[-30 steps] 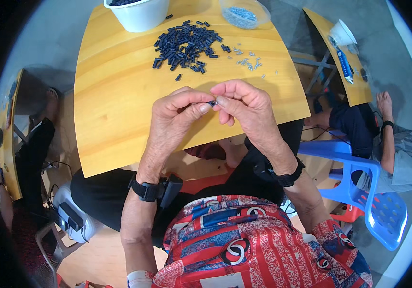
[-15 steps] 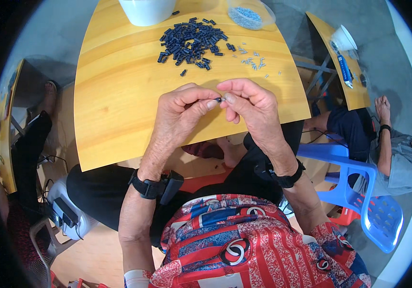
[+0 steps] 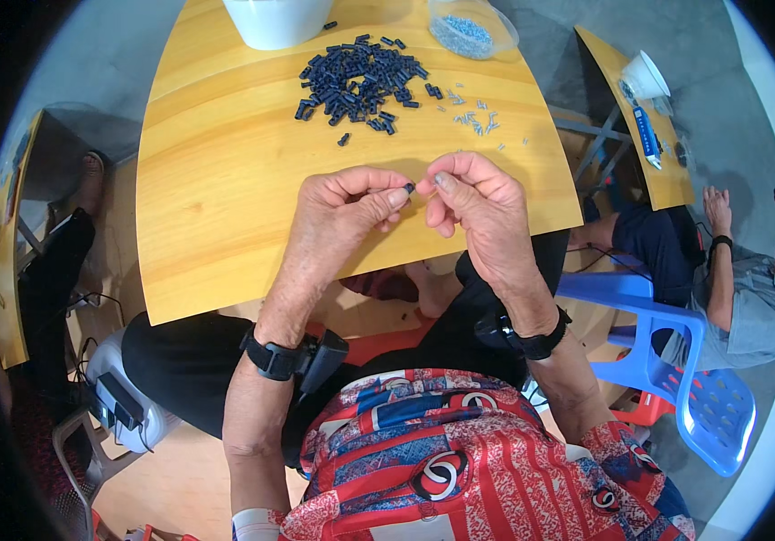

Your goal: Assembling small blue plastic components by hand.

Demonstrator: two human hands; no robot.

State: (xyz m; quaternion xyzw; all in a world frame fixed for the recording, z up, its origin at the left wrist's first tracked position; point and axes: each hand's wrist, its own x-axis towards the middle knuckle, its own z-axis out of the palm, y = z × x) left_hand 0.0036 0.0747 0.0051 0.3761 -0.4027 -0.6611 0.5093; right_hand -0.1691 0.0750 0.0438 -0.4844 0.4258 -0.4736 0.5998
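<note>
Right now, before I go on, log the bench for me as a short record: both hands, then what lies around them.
Left hand: pinching a small dark piece
Right hand: just right of that piece; grip unclear
Surface: wooden table
Pile: dark pieces, beyond the hands
Scatter: tiny silvery pieces, right of the pile
Containers: white tub, far side; clear tub of bluish pieces, to its right

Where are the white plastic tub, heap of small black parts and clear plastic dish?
White plastic tub (image 3: 279, 25), head view: outer wall.
Heap of small black parts (image 3: 359, 79), head view: middle.
Clear plastic dish (image 3: 506, 34), head view: right wall.
</note>
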